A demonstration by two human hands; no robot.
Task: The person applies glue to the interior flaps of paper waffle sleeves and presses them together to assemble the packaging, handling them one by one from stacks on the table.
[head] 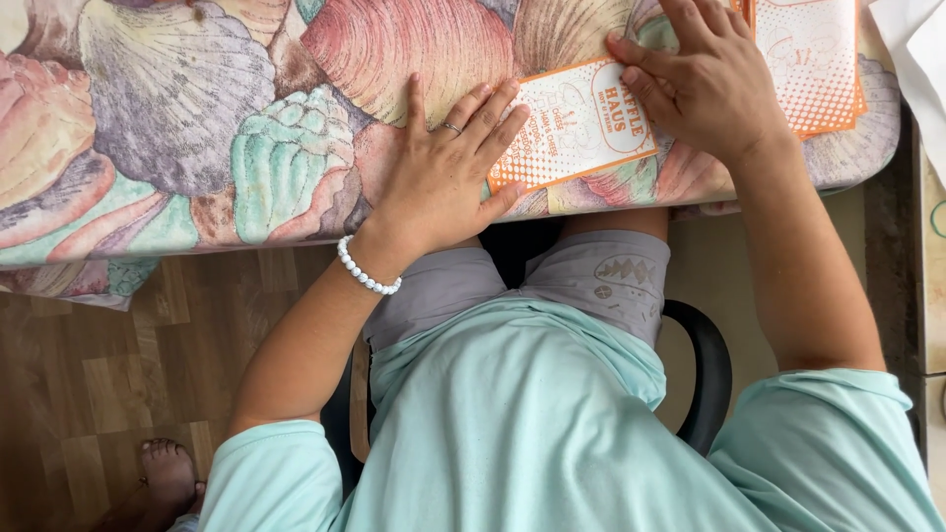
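Note:
A flat orange-and-white paper piece (572,123), shaped like a bag or card, lies on a table covered with a seashell-pattern cloth (197,118). My left hand (443,172) rests flat on the cloth, fingers spread, its fingertips pressing the paper's left end; it wears a ring and a white bead bracelet. My right hand (705,84) presses down on the paper's right end with bent fingers. A stack of similar orange-and-white pieces (813,59) lies just right of that hand.
The table's near edge (296,246) runs above my lap. I sit on a black chair (705,379) over a wood-pattern floor, with a bare foot (168,473) at lower left. White sheets (916,49) show at the top right corner.

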